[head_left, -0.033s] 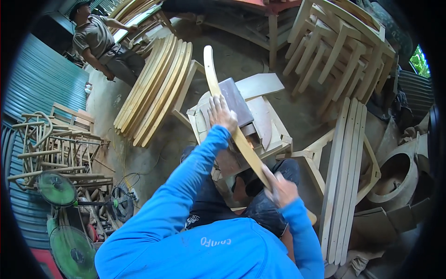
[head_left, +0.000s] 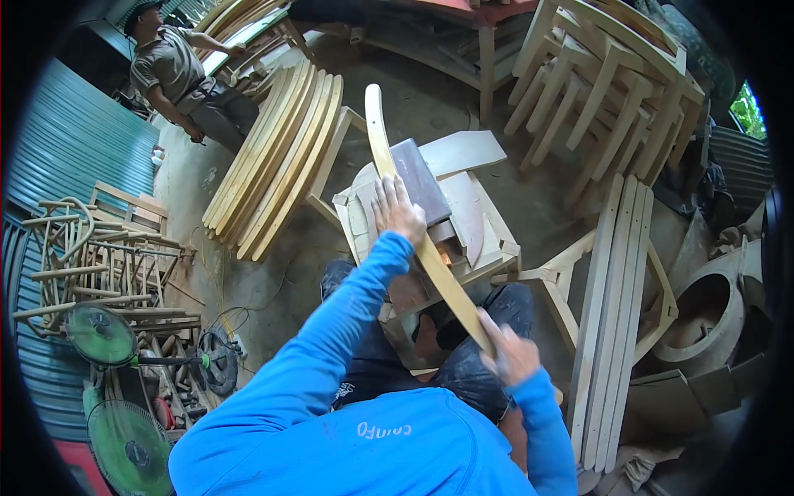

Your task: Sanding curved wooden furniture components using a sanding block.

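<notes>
A long, curved wooden slat [head_left: 447,285] runs slantwise across a low wooden stand in front of me, its bent far end pointing away. My left hand [head_left: 397,211] lies on the slat's middle with fingers stretched along it, pressing down. At the near end my right hand [head_left: 509,349] is closed around the slat, above my right thigh. Beside the left hand, the slat lies along a grey flat-topped block [head_left: 420,178] on the stand [head_left: 496,236]. A small orange glow shows below the block. The slat's stretch under my left palm is hidden.
Curved slats [head_left: 277,165] lean in a row at the left. Straight slats [head_left: 608,331] rest on a frame at the right. Stacked wooden frames [head_left: 595,99] stand far right. A person [head_left: 178,74] stands far left. Green fans [head_left: 128,446] and wooden frames [head_left: 91,264] crowd the near left.
The slat has slid slightly toward me and to the right. My right hand has moved with its near end, while my left hand has shifted only a little nearer.
</notes>
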`<state>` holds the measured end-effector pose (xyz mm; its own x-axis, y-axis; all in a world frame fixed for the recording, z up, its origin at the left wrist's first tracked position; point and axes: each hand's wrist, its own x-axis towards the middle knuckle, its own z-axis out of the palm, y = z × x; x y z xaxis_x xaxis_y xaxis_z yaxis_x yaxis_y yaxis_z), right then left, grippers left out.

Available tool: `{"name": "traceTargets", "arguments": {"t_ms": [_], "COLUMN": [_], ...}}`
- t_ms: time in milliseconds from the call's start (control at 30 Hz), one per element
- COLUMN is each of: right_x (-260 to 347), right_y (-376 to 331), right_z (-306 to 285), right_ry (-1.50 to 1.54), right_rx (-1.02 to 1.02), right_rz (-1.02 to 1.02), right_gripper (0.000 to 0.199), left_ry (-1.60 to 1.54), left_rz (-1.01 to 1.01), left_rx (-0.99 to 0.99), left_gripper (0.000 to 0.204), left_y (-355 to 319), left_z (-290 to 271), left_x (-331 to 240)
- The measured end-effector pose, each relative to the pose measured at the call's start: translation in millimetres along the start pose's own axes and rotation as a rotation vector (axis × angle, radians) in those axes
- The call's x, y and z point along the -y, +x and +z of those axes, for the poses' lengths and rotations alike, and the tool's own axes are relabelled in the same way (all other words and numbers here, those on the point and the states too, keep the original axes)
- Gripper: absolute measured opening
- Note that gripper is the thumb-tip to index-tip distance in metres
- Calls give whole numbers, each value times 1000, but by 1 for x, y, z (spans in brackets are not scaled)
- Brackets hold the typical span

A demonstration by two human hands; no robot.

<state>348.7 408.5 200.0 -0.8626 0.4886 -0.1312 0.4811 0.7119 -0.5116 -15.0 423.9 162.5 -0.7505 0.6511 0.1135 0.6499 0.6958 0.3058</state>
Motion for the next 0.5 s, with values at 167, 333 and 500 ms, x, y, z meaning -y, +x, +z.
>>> {"name": "traceTargets", "arguments": {"t_ms": [167, 333, 500], "right_x": [-40, -22, 12], "right_y": [-129, -85, 6], "right_z": [-15, -19, -12], "right_ry": [11, -9, -24], "right_rx": [-3, 2, -79], "right_rz": [14, 54, 50], "right_gripper": [73, 64, 67], "left_ry": [19, 7, 74], "left_rz": [34, 109, 164], "left_rx": [8, -18, -53], "left_gripper": [83, 79, 76], "left_y": [-34, 25, 136], "left_z": [1, 10, 18], "left_x": [-17, -18, 17]}}
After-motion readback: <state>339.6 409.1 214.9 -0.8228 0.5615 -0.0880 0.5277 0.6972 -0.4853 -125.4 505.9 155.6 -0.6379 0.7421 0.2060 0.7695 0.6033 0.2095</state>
